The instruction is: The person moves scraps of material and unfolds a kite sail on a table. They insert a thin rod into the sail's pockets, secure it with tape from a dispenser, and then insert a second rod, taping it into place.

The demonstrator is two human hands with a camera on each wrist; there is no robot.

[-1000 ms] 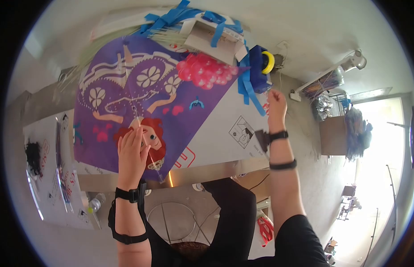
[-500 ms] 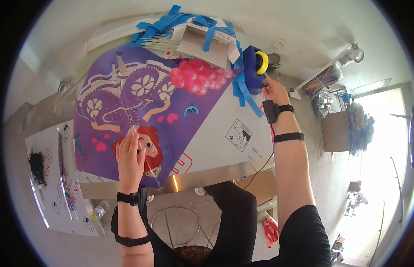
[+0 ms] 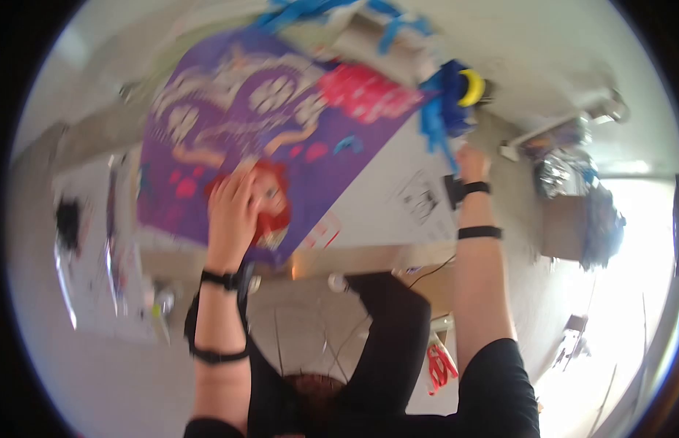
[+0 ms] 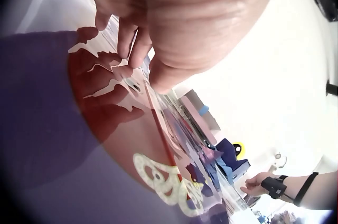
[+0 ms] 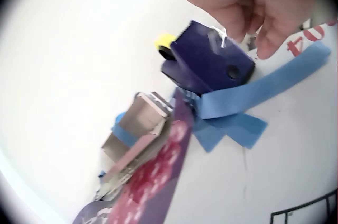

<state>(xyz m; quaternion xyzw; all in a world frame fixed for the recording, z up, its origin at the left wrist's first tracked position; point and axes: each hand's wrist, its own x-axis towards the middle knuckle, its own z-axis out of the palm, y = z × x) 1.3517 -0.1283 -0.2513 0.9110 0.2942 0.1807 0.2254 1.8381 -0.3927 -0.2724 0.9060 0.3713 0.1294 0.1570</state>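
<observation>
My left hand (image 3: 233,215) rests with extended fingers on the purple printed sheet (image 3: 339,164), over the red-haired figure's face. Its fingertips press the glossy surface in the left wrist view, beside a clear strip or rod. At the table's right side, my right hand (image 3: 472,164) is just below the dark blue tape dispenser (image 3: 453,106) with its yellow roll (image 3: 471,87). The right wrist view shows the fingers curled toward the thumb beside the dispenser (image 5: 211,60); whether they pinch anything is unclear. A whitish scrap (image 5: 219,36) clings to the dispenser.
Blue ribbon strips (image 5: 264,89) lie beside the dispenser. An open carton (image 3: 379,47) stands at the back, with more blue ribbon (image 3: 303,11) near it. A second white-covered surface (image 3: 91,277) is at left. Red-handled scissors (image 3: 440,369) are below at right.
My right hand has drawn slightly back from the dispenser after reaching up to it. The left hand stays on the figure's face. The head view has shifted and blurred.
</observation>
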